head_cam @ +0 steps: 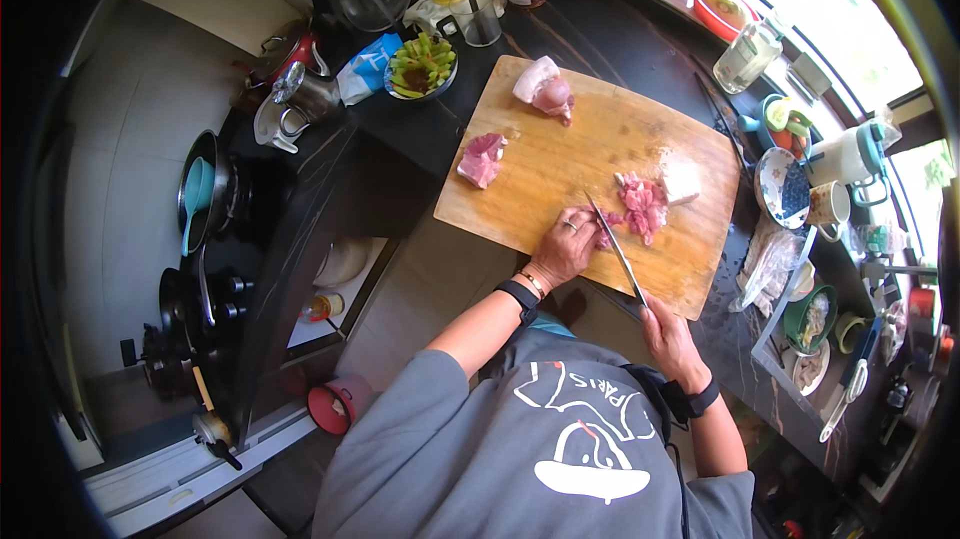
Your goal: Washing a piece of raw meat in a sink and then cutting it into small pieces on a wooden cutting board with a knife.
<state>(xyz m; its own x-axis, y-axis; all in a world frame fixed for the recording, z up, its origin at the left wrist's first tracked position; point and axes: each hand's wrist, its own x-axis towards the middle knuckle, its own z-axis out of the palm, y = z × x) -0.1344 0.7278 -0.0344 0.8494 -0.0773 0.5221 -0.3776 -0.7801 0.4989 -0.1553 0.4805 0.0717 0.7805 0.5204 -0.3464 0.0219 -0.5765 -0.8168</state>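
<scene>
A wooden cutting board (555,171) lies on the dark countertop before me. My right hand (667,333) grips the handle of a kitchen knife (616,246), whose blade slants up and left across the board. Beside the blade, the curled fingers of my left hand (566,248) press on a small piece of raw meat (606,230), partly hidden by fingers and knife. Right of the blade is a pile of cut pink meat (643,205), against a pale fatty block (680,180). Two larger meat chunks lie farther off: one with a thick white rind (541,87), one redder (482,160).
A bowl of cut green vegetables (421,66) and a glass (478,23) stand beyond the board. Rightward are a patterned bowl (781,186), a mug (828,205) and a sink (772,348) holding dishes. A stove with a frying pan (201,190) is leftward.
</scene>
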